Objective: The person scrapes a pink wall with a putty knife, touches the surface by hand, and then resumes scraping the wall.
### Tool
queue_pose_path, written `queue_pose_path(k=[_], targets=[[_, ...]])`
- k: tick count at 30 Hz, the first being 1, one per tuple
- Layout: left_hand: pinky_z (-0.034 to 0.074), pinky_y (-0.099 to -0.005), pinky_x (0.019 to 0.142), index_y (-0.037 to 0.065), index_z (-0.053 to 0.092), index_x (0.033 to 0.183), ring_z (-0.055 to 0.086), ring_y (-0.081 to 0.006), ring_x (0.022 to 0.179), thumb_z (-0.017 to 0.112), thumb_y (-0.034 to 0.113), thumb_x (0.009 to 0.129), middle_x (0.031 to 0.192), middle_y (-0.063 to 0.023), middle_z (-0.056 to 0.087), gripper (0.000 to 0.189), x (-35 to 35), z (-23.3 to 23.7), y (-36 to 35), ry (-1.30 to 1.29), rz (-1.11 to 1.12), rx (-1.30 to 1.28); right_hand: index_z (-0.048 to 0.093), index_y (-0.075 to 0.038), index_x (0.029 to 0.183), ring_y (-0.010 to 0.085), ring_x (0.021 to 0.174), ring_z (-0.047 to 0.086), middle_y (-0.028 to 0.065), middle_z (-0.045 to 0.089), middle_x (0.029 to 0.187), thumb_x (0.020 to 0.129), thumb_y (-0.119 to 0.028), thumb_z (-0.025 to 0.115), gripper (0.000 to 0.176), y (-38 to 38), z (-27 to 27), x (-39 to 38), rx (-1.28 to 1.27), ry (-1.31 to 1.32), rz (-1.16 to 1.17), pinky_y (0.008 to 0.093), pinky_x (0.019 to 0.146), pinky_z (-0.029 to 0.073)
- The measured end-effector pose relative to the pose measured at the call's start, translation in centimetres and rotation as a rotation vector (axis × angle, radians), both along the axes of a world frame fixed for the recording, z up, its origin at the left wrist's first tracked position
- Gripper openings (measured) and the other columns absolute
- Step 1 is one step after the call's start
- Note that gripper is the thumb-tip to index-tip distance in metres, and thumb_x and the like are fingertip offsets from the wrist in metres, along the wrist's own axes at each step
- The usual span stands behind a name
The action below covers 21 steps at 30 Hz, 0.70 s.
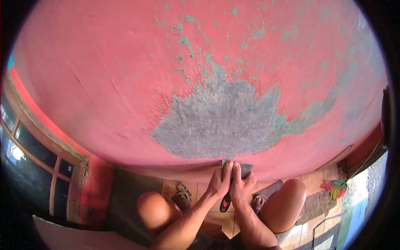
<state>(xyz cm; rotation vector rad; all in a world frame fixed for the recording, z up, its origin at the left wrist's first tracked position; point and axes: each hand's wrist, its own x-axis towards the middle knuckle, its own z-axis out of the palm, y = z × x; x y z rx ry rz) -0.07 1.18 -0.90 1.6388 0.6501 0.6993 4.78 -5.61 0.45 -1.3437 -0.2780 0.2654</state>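
Note:
Both my hands are together on a paint scraper point(246, 169) at the foot of a pink wall. My left hand point(219, 182) presses its thumb along the blade. Beside it, my right hand point(243, 183) is closed on the same tool, thumb also on the blade. A black and red handle point(225, 203) sticks out below, between my wrists. The blade edge meets the wall just under a large bare grey patch point(221, 116). Around that patch the pink paint point(116, 83) has ragged, flaked edges with greenish spots.
A wooden-framed window point(54, 183) stands at the left. My knees and sandalled feet flank the hands on a tiled floor point(310, 229). At the right lie a green and red broom head point(336, 187) and a thin cable point(320, 225). A dark mat point(129, 191) covers floor at left.

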Motion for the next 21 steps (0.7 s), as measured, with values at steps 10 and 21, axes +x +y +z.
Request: queue_pose_path(k=[10, 21], targets=[[0.047, -0.0374, 0.073, -0.003, 0.056, 0.096, 0.055, -0.0175, 0.081, 0.036, 0.037, 0.108, 0.081, -0.0128, 0.059, 0.046, -0.1, 0.8, 0.3, 0.035, -0.085, 0.02, 0.066, 0.005, 0.088, 0.0064, 0.071, 0.055, 0.0018, 0.065, 0.075, 0.095, -0.019, 0.067, 0.025, -0.5, 0.7, 0.1, -0.081, -0.016, 0.014, 0.0265, 0.062, 0.047], [0.046, -0.0398, 0.062, -0.005, 0.057, 0.088, 0.056, -0.0163, 0.069, 0.041, 0.037, 0.107, 0.067, -0.0204, 0.057, 0.049, 0.2, -0.8, 0.1, -0.054, -0.012, 0.055, 0.067, 0.005, 0.085, 0.0054, 0.069, 0.054, 0.0007, 0.067, 0.076, 0.096, -0.018, 0.067, 0.026, 0.0, -0.4, 0.1, -0.063, -0.058, -0.023, 0.0253, 0.061, 0.047]])
